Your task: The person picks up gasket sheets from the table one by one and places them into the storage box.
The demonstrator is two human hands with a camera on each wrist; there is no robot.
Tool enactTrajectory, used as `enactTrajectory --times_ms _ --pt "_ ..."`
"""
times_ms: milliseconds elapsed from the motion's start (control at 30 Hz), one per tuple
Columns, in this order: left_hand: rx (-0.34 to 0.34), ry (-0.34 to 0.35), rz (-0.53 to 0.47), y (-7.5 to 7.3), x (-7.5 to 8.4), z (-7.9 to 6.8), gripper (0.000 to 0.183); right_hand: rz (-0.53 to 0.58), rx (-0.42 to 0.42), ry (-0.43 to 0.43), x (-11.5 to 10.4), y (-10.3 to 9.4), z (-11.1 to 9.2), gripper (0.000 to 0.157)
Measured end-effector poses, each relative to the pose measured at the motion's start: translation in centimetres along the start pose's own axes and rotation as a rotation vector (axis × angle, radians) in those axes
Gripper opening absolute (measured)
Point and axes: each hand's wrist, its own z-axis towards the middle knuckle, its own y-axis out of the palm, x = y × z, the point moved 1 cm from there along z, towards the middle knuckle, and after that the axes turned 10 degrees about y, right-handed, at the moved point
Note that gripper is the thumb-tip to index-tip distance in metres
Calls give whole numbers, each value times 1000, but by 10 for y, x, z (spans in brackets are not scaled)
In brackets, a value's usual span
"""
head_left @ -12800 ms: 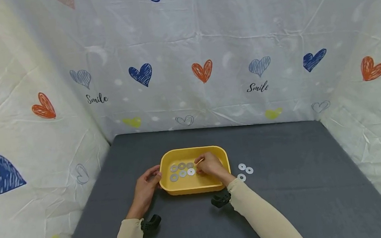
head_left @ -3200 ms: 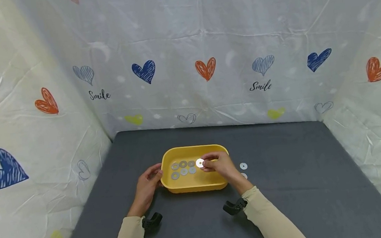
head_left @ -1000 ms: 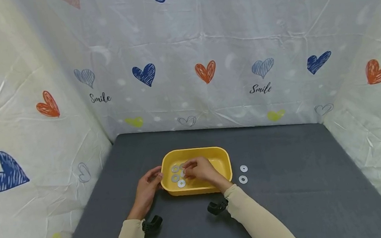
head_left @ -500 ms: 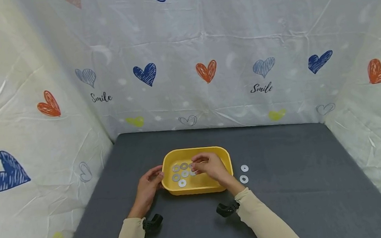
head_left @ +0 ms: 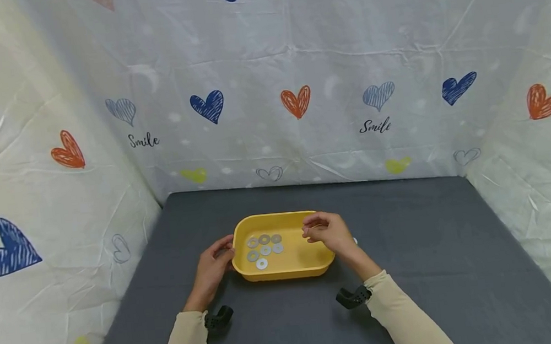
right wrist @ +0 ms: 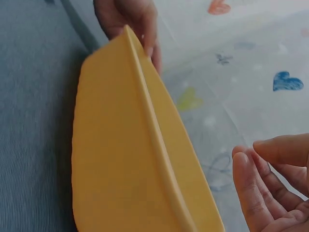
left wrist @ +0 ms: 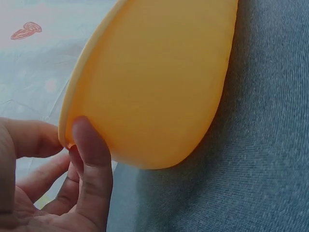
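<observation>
A yellow plastic tray [head_left: 285, 274] stands on the grey tabletop, with several flat metal washers [head_left: 264, 239] in its left half. They lie in two short rows, and a single white-looking washer [head_left: 261, 263] sits in front of these. My left hand [head_left: 211, 272] pinches the tray's left rim; in the left wrist view its thumb [left wrist: 91, 145] presses the outer wall. Over the tray's right end hovers my right hand [head_left: 331, 236], fingers loosely bent. Nothing shows between its thumb and fingertips in the right wrist view.
Just right of the tray, the edge of another washer [head_left: 355, 240] peeks out on the table [head_left: 414, 269] beside my right hand, which hides the spot around it. A white cloth [head_left: 253, 41] with printed hearts hangs behind and at both sides.
The right hand carried a washer from the right into the tray, set it in front of the rows, and has since drawn back rightward. The left hand stays on the rim.
</observation>
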Motion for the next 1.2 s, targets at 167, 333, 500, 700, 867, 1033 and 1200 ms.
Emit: enactTrajectory --times_ms 167,333,500,700,867,1033,1200 --pt "-11 -11 2 -2 -1 2 46 -3 55 12 13 -16 4 21" --pt "-31 -14 17 -3 0 5 49 -14 86 16 17 -32 5 23" --pt "-48 -20 8 -3 2 6 50 -38 104 14 23 -46 1 28" --pt "-55 -32 -14 -4 1 8 51 -112 114 0 34 -60 -4 29" --pt "-56 -45 -28 -4 -1 9 52 -167 135 -1 44 -71 -6 30" --pt "-47 -43 -35 -4 0 7 51 -212 154 -33 53 -83 -6 32" --pt "-44 -30 -33 -3 1 6 50 -265 191 -26 60 -93 -6 35"
